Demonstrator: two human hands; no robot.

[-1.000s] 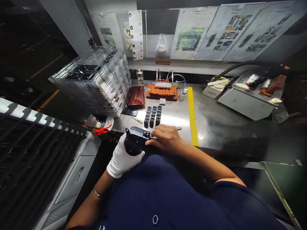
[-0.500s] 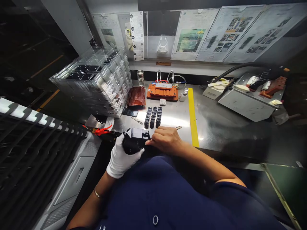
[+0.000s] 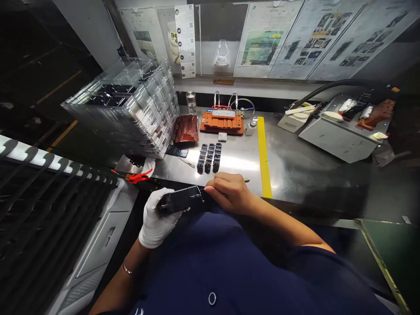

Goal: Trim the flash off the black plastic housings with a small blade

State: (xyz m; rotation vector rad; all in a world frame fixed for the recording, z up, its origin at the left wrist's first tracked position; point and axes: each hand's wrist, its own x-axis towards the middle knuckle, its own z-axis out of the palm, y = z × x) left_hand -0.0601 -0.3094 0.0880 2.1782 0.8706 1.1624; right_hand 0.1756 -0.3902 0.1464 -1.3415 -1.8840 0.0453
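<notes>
My left hand [image 3: 158,221], in a white glove, is closed around a black plastic housing [image 3: 182,200] in front of my body. The housing lies tilted, its right end up toward my right hand. My bare right hand [image 3: 228,191] grips a slim pen-like tool [image 3: 246,180]; its light-coloured back end sticks out behind the hand, and a thin tip points at the housing's right end. Whether the tip touches the housing I cannot tell. Just beyond my hands, several small black parts [image 3: 209,158] stand in three rows on the metal bench.
Clear plastic trays [image 3: 154,113] are stacked at the left, by a brown sheet [image 3: 186,130]. An orange fixture [image 3: 222,122] sits at the back beside a small bottle [image 3: 251,127]. Tweezers [image 3: 186,162] and red-handled pliers [image 3: 139,177] lie left. Yellow tape [image 3: 264,157] crosses the bench.
My left hand has turned the housing and moved it slightly left and down, so a flatter dark face shows now. The right hand has shifted a little, leaving a gap to the housing.
</notes>
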